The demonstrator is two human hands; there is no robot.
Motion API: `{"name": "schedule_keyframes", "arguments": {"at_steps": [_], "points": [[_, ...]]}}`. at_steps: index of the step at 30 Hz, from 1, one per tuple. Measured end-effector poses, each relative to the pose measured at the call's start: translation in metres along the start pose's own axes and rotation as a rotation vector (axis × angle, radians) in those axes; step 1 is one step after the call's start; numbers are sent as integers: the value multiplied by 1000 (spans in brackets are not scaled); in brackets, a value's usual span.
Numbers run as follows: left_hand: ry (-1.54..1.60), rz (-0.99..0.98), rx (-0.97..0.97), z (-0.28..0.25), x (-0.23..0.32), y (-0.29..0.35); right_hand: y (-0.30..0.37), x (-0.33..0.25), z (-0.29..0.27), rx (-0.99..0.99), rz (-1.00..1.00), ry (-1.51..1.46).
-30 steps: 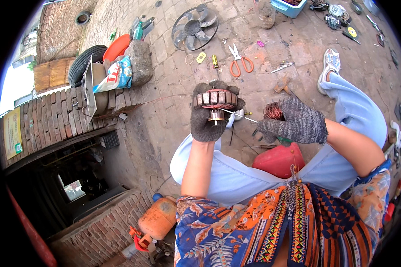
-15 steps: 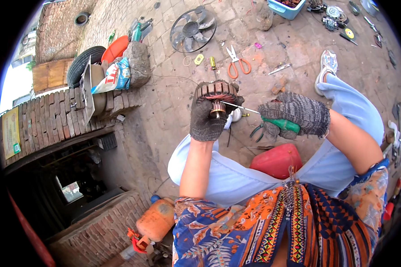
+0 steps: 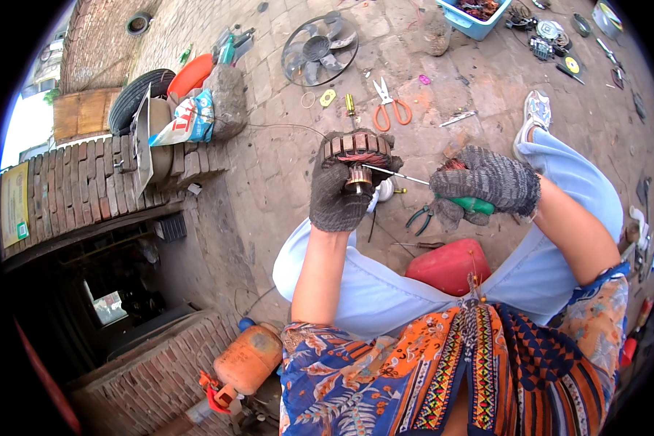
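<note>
My left hand (image 3: 333, 202), in a dark knitted glove, is closed around a motor armature (image 3: 356, 147) with slotted metal sides, reddish copper windings and a shiny commutator at its lower end. My right hand (image 3: 493, 176), gloved alike, grips a screwdriver (image 3: 474, 204) by its green handle. The thin metal shaft points left, and its tip meets the armature between windings and commutator. Whether the tip presses under a wire is too small to tell. Some reddish copper wire (image 3: 454, 165) shows at the top of my right hand.
Below my hands lie dark-handled pliers (image 3: 419, 218) and a red rounded object (image 3: 449, 267) between my legs. Beyond them are orange-handled scissors (image 3: 393, 112), a yellow screwdriver (image 3: 349, 104) and a fan (image 3: 318, 49). A blue tub (image 3: 474, 26) of copper scraps stands far right.
My right hand has shifted slightly right, and less of the green handle shows. The pliers beneath are more exposed. My left hand keeps its hold on the armature.
</note>
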State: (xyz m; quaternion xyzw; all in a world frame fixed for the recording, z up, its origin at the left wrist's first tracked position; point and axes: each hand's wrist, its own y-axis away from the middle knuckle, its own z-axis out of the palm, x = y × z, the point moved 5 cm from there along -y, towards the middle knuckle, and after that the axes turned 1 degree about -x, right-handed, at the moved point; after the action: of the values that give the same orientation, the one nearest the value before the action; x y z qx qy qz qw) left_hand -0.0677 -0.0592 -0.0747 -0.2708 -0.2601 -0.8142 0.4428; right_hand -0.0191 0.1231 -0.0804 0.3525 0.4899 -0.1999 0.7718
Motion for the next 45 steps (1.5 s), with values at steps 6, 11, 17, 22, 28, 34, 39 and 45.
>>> {"name": "schedule_keyframes", "arguments": {"at_steps": [6,11,17,22,28,34,39,45], "points": [[-35,-30,15,-8,1,1,-3,0,2,-42,-112,-42],[-13,-3,33,-2,1,-5,-5,0,-1,22,11,366],[36,25,2,3,1,-2,-4,-1,0,99,18,203],[15,-3,-31,3,4,-1,-1,-1,2,-88,30,-118],[-105,33,-15,3,10,2,7,-19,1,-60,37,137],[-171,75,-30,7,11,0,8,-16,-5,30,114,210],[-264,115,-50,10,11,-3,4,-10,-10,52,-25,303],[-375,130,-30,7,13,-4,8,-15,-6,103,151,172]]}}
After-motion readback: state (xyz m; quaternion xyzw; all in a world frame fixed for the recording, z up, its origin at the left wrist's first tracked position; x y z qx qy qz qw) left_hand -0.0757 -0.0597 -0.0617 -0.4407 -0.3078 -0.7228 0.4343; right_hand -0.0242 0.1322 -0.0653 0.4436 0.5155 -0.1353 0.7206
